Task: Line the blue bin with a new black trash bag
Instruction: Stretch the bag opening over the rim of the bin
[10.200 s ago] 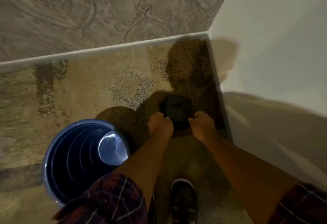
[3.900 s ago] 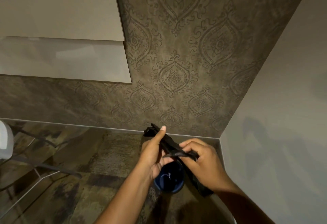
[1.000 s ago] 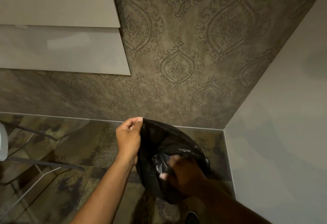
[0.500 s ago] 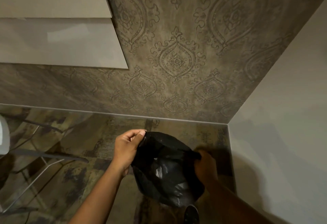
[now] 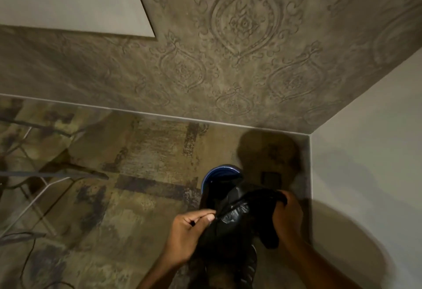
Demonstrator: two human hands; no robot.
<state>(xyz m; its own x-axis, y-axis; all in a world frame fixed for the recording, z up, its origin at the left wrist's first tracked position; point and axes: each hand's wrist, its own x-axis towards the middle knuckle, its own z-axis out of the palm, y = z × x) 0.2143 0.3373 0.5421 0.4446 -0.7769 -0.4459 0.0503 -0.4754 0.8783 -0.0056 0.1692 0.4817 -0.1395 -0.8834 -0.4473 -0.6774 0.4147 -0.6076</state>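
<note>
The blue bin (image 5: 217, 171) stands on the floor near the room's corner; only the far arc of its rim shows, the rest is hidden behind the bag. A crumpled black trash bag (image 5: 237, 218) hangs in the air just in front of and above the bin. My left hand (image 5: 188, 231) pinches the bag's edge at its left side. My right hand (image 5: 287, 215) grips the bag's edge at its right side, holding it stretched between the two hands.
A small dark flat pack (image 5: 271, 178) lies on the floor right of the bin. A plain wall (image 5: 365, 163) closes the right side and a patterned wall (image 5: 228, 60) the far side. Thin metal legs (image 5: 34, 197) and a cable stand at left.
The view has tilted down and the bin's rim has come into sight. Both hands have lowered the bag toward the bin, and the bag is more gathered between them.
</note>
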